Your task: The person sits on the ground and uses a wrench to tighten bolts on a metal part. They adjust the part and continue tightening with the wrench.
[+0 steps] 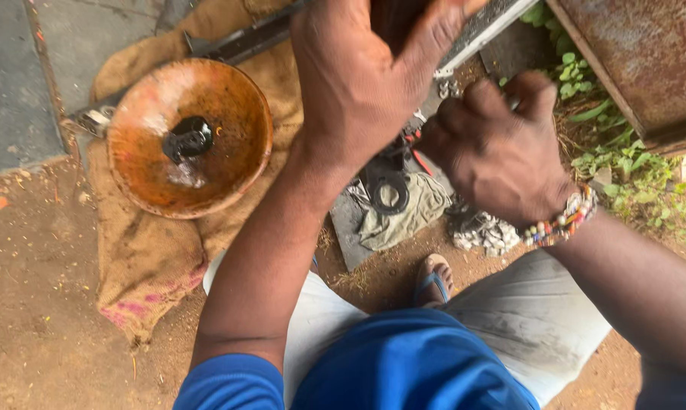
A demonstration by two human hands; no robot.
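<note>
The left hand clamps a dark bar at the far edge; the right hand is fisted, contents unclear. The bar looks stiff, heavy, best gripped mid-length

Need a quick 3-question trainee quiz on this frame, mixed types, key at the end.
1. True or false: the rusty bowl rests on a burlap sack.
2. Which wrist wears the bead bracelet? A) left B) right C) neither
3. Fill in: the black ring on the ground lies on a grey-green ____.

Key
1. True; the sack spreads out under and around the bowl.
2. B; the right hand is closed in a fist, while the left hand grips a dark part near the top edge.
3. Rag.
</note>
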